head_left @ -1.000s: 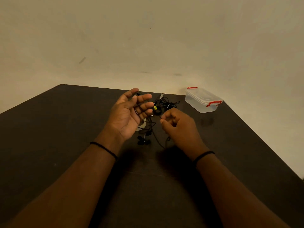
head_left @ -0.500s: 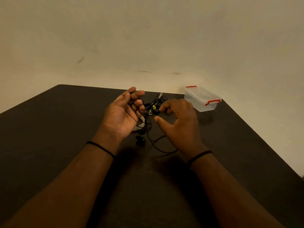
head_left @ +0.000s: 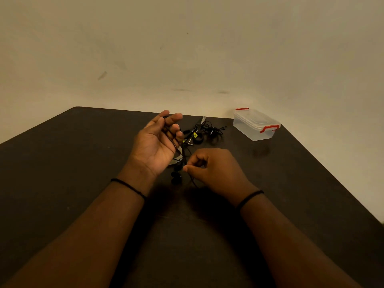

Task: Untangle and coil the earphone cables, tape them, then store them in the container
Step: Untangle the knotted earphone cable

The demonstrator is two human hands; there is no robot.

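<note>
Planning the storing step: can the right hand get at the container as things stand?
Probably not yet: the path across the table to the container looks free, but the right hand is pinching the earphone cable.

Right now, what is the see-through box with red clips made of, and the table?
The box looks like clear plastic, a bit glossy: the dark table shows through its walls, and its red clips look like moulded plastic too. The table is dark brown and matte, maybe painted wood or laminate; the dim light leaves that open.

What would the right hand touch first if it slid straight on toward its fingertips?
Probably the earbuds hanging below the left hand; the right hand points leftward at them, though depth is unclear.
</note>
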